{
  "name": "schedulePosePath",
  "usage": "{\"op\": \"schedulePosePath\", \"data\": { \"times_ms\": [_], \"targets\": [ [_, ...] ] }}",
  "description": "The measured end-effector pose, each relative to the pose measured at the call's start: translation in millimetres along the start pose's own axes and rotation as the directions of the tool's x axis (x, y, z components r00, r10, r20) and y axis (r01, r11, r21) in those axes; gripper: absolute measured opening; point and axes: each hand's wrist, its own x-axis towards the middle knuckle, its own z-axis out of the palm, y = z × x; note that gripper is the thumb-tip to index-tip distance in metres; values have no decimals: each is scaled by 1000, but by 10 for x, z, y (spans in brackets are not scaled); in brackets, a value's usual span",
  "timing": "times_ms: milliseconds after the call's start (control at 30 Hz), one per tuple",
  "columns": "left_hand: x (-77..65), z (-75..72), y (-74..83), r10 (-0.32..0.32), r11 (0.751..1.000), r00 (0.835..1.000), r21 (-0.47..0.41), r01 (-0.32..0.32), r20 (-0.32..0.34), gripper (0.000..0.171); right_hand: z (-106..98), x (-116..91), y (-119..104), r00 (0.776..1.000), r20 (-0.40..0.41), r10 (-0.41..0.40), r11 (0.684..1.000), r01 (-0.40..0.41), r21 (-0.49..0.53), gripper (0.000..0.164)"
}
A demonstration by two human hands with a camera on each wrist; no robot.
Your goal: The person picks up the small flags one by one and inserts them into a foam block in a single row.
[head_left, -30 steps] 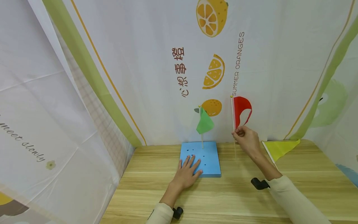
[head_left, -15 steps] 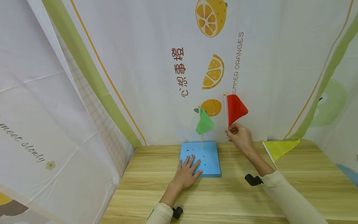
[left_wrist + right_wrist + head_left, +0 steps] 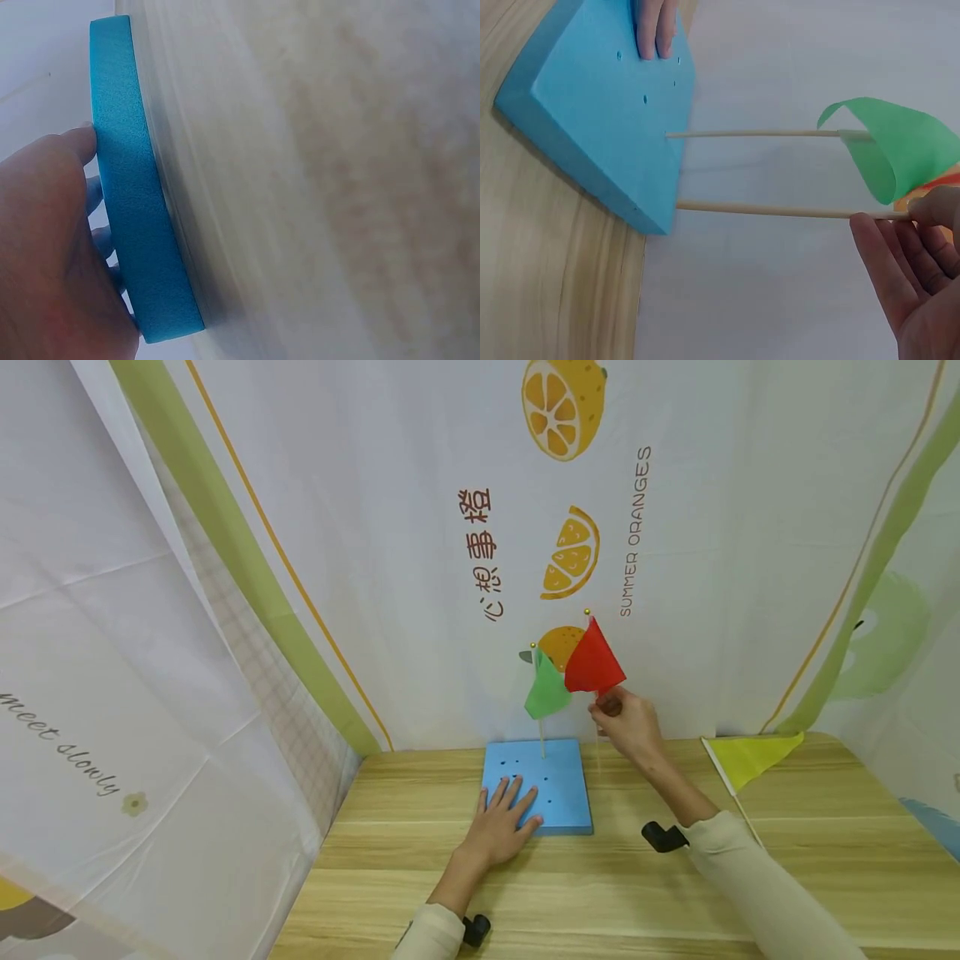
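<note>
My right hand pinches the thin wooden stick of a red flag, just below the cloth. The flag stands nearly upright. In the right wrist view its stick ends by the side of a blue foam board; I cannot tell if it touches. My left hand lies with spread fingers on the board's near left part. Several small holes dot the board. A green flag stands upright in it near the back edge. The left wrist view shows the board's side and that hand's thumb.
A yellow flag lies on the wooden table, to the right of my right hand, its stick partly behind the sleeve. Behind the table hangs a white curtain with orange prints. Black wrist cameras sit by both sleeves.
My right hand has carried the red flag leftward toward the board and the green flag. Its cloth has swung round to overlap the stick. The left hand has stayed in place.
</note>
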Motion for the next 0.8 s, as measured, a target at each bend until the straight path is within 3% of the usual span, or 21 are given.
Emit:
{"op": "schedulePosePath", "data": {
  "times_ms": [800],
  "targets": [
    [6, 21, -7, -16, 1000, 1000, -11, 17, 9, 63, 304, -28, -181, 995, 74, -61, 996, 56, 70, 10]
  ]
}}
